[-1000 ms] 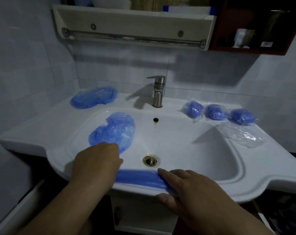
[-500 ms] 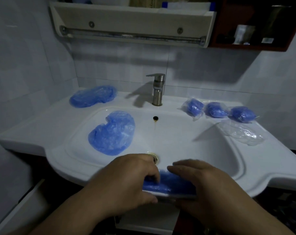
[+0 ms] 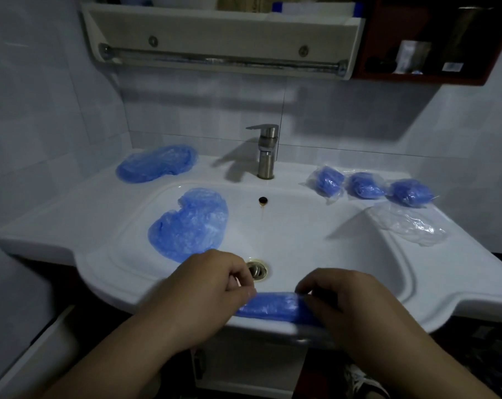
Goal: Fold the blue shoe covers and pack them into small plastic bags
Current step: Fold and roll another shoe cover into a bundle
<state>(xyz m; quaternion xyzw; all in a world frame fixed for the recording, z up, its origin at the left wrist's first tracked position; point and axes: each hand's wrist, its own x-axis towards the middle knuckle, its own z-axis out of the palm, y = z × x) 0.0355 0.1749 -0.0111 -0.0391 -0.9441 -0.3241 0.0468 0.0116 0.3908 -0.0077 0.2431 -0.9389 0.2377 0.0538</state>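
At the back left of the counter (image 3: 57,214) lies a loose shoe cover (image 3: 157,164). A spread shoe cover (image 3: 189,223) rests flat on the left slope of the basin (image 3: 301,234). The left hand (image 3: 209,286) pinches with curled fingers the left end of the folded shoe cover (image 3: 272,305), a narrow blue strip on the front rim of the sink. The right hand (image 3: 339,300) holds the right end under its curled fingers.

To fold well, I think one end should go over the other evenly, with the air pressed out, so the packet becomes small. The strip lies close to the front edge, with a drop in front of it and the slope to the drain (image 3: 257,269) behind, so the pressure should go straight down.

On the right, the empty plastic bag (image 3: 410,226) waits near three packed bags (image 3: 364,185). The way there over the basin is open.
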